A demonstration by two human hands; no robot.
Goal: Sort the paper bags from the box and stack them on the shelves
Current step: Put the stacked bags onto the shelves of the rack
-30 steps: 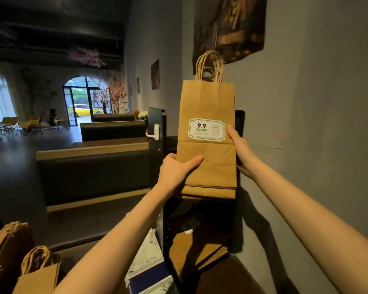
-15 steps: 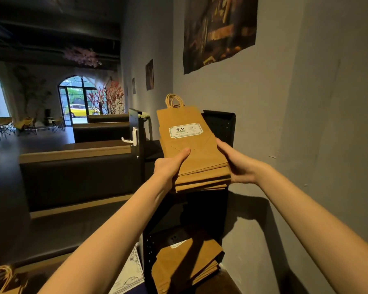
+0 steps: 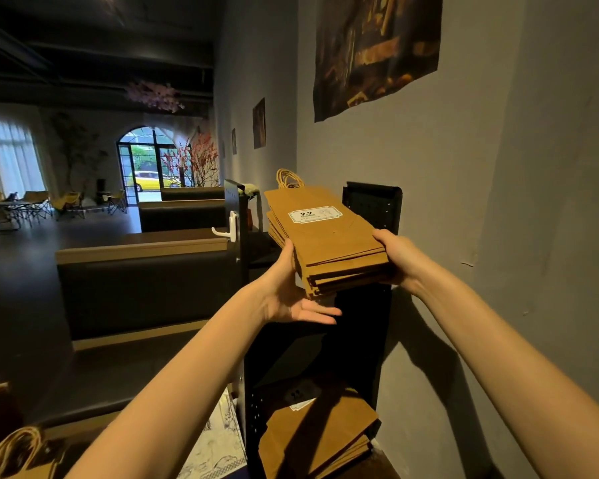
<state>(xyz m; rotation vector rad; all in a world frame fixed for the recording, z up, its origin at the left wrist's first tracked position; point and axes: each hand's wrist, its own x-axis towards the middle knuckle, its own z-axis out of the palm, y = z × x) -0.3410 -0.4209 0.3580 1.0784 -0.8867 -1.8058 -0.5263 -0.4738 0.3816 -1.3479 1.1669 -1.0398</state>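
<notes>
Paper bags (image 3: 325, 243) in flat stack, held level at the black shelf's (image 3: 372, 209) top. Right hand (image 3: 400, 257) grips near right corner, fingers curled on it. Left hand (image 3: 291, 295) palm-up below left edge, fingers straight, apart. Both arms outstretched.

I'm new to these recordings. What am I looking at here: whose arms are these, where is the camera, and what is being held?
There is no machine here: a person wears one camera on the head, looking forward and down, so the two bare arms are their own. The right hand holds the near right corner of a flat stack of brown paper bags, thumb on top. The left hand is open, palm up, touching the stack's left edge and underside. The stack sits level at the top of a narrow black shelf against the grey wall; whether it already rests on the shelf cannot be told. A second pile of bags lies on a lower shelf. More bags show at bottom left.
</notes>
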